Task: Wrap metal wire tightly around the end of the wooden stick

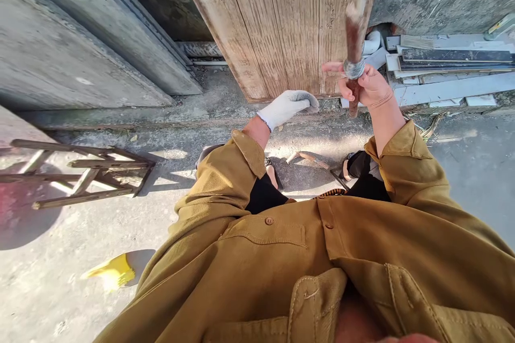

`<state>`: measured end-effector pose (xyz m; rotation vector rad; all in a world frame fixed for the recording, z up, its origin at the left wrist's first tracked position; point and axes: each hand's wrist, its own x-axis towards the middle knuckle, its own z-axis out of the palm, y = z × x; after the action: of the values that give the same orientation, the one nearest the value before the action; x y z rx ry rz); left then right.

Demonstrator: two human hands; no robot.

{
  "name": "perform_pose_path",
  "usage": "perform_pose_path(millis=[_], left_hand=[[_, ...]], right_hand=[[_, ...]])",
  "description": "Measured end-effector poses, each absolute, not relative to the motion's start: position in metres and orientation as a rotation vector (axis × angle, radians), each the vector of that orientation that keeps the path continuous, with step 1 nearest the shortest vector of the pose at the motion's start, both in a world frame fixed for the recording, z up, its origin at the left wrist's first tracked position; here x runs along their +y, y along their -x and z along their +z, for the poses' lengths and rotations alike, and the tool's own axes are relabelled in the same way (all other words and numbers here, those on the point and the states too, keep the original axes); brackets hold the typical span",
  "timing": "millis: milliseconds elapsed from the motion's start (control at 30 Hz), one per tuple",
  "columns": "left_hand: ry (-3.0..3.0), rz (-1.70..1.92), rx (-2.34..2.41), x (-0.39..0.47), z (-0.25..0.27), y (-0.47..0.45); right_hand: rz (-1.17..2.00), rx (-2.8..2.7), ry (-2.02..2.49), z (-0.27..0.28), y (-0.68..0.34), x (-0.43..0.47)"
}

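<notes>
My right hand (376, 87), bare, grips a brown stick-like tool (354, 43) with grey binding wound round its middle. The tool stands nearly upright in the view, with a pale upper end; its exact kind is unclear. One finger points out to the left past the binding. My left hand (287, 108) wears a white glove with greyish fingertips. Its fingers stretch to the right, slightly bent, with nothing visible in them. Both hands are near the lower end of a worn wooden plank panel (277, 27), which leans at the wall.
A bent wooden piece (309, 157) lies on the ground between my feet. To the left are a wooden stool-like frame (96, 171) and a yellow object (115, 272). Large grey boards (80, 37) lean at upper left; flat strips (454, 67) are stacked at right.
</notes>
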<state>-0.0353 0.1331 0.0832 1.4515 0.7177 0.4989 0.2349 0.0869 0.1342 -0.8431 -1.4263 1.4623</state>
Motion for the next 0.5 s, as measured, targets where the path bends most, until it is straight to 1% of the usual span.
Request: perform_pose_path(millis=[100, 233, 367, 500], left_hand=[[-1.412, 0.542, 0.786, 0.131, 0.083, 0.034], [-1.353, 0.627, 0.828, 0.131, 0.075, 0.031], [-1.356, 0.625, 0.694, 0.122, 0.074, 0.021], [-1.234, 0.652, 0.602, 0.111, 0.081, 0.009]], right_hand=[[1.367, -1.283, 1.02, 0.132, -0.224, 0.087], [1.283, -1.223, 1.189, 0.134, -0.219, 0.085], [1.301, -1.224, 1.1, 0.134, -0.216, 0.086], [1.374, -1.225, 1.041, 0.126, -0.208, 0.09]])
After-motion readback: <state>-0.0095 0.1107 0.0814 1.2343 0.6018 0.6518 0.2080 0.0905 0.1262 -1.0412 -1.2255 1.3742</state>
